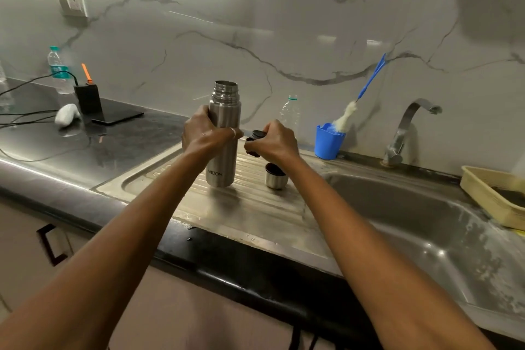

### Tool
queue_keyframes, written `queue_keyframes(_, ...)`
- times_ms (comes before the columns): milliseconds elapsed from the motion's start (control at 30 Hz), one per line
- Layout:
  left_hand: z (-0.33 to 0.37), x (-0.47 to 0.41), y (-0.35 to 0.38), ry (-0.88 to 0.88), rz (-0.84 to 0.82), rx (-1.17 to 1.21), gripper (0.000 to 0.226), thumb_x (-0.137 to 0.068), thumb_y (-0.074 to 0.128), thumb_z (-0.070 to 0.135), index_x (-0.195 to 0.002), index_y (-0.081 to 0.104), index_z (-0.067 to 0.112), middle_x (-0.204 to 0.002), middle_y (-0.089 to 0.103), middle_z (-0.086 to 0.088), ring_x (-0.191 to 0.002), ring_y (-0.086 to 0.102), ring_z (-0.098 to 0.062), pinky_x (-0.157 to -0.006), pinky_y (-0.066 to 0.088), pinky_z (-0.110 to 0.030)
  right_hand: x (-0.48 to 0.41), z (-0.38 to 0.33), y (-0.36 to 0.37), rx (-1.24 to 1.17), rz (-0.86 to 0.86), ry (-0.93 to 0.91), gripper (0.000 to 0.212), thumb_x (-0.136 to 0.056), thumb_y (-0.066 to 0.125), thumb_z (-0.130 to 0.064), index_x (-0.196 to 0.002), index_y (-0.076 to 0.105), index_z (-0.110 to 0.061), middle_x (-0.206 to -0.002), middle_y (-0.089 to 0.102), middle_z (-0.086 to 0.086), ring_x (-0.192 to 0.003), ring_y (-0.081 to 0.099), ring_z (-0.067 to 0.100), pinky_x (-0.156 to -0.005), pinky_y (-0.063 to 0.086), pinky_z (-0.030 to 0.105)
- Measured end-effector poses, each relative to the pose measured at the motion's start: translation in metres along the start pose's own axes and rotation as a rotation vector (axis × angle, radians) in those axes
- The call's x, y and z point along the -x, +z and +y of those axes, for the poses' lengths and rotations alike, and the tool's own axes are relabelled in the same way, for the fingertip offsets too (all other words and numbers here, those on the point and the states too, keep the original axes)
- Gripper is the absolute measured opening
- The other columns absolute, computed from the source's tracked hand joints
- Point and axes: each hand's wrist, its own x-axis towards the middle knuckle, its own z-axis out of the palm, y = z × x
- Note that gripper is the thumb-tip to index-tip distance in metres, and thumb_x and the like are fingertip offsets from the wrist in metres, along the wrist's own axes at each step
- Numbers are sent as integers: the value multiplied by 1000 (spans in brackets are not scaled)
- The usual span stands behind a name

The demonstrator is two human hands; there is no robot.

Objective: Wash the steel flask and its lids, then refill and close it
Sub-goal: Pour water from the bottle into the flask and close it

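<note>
A: While the steel flask is standing upright on the ribbed drainboard with its mouth uncapped, the left hand is wrapping its grip round the flask's middle, fingers curling tight against the steel.

B: And the right hand is working just to the right of the flask. Its grip is closing round the black inner lid, fingers curling over it and holding it clear of the surface.

A: The steel cup lid is sitting open side up just right of the flask's base, below that right hand and apart from the flask.

B: Further right of the flask, a blue cup is holding a white-headed bottle brush that is leaning toward the wall. The tap is standing well beyond that.

A: The sink basin is lying right of the flask too, with a yellow tray resting at its far edge. A clear plastic bottle is standing behind and right of the flask.
</note>
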Motion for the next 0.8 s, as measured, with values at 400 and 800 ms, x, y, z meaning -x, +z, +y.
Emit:
queue_keyframes(400,2,15,26,-10,-39,3,64,-67,91,37,-119,57,21,-105,63,-2,-98,59,-23,-88,54,-42,-17,-17,-68,-527,-68,-123,54,-79,80,-18,-128,60,-13,-117,63,8,-108,65,26,-87,61,40)
queue_keyframes(800,0,14,32,18,-39,-20,67,-66,92,38,-121,57,21,-105,64,-3,-96,61,-23,-88,56,-44,-37,-52,-92,-366,-148,-263,56,-75,87,-14,-123,60,-10,-114,66,11,-101,69,24,-87,60,32)
